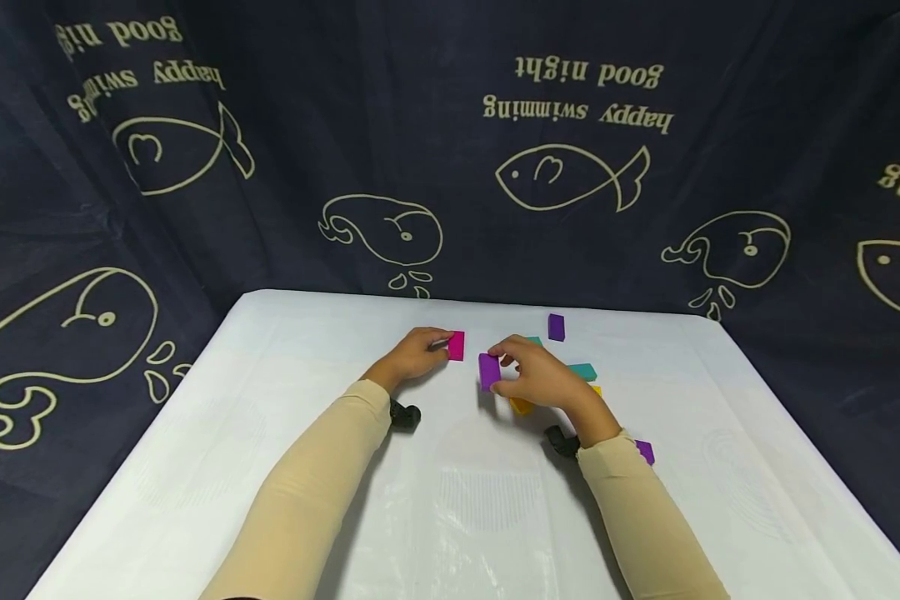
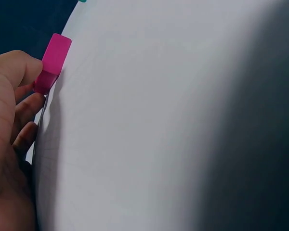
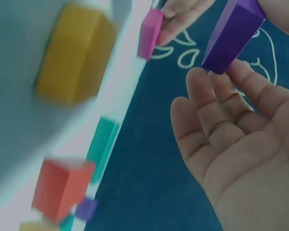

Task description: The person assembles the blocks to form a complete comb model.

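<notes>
At the middle of the table, my left hand [image 1: 417, 355] pinches a pink block [image 1: 457, 346] between thumb and fingers. The left wrist view shows the thumb of the left hand [image 2: 12, 91] against one face of that pink block [image 2: 55, 55]. My right hand [image 1: 536, 373] holds a purple block [image 1: 489, 372] by its two ends, just right of the pink one and apart from it. In the right wrist view the purple block [image 3: 233, 36] is between thumb and forefinger, and the other fingers of the right hand [image 3: 245, 130] are loosely bent.
Around the right hand lie a yellow block [image 1: 521, 406], a teal block [image 1: 582, 372] and a dark purple block [image 1: 556, 327]. Another purple block [image 1: 646, 452] lies beside the right forearm. A red block [image 3: 62, 187] shows in the right wrist view. Dark printed cloth [image 1: 450, 150] hangs behind the white table [image 1: 270, 333].
</notes>
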Demonstrator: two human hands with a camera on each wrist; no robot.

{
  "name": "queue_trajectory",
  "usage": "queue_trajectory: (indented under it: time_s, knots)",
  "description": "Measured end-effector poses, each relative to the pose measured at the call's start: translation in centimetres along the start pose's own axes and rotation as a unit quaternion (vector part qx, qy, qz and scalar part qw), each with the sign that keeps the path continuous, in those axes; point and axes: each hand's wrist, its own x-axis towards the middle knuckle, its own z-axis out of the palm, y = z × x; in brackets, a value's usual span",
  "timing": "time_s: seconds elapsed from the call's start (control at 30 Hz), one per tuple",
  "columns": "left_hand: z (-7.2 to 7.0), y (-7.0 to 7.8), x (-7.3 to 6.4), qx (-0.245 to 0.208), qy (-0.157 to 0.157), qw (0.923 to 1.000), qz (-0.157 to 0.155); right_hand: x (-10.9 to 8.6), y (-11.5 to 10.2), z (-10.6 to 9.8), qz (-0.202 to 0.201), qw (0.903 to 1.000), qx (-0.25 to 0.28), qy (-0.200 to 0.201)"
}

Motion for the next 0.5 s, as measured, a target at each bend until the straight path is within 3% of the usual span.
queue_trajectory:
  time_s: [0.27, 0.5]
  knots:
    - [-0.1, -0.4, 0.2, -0.004, 0.003, 0.9997, 0.022, 2.9, -0.6, 2.3, 0.01, 0.9997, 0.022, -0.009]
    - [-0.1, -0.3, 0.2, -0.004, 0.0, 0.9997, 0.024, 3.9, -0.3, 3.6, 0.032, 0.9994, 0.012, -0.006]
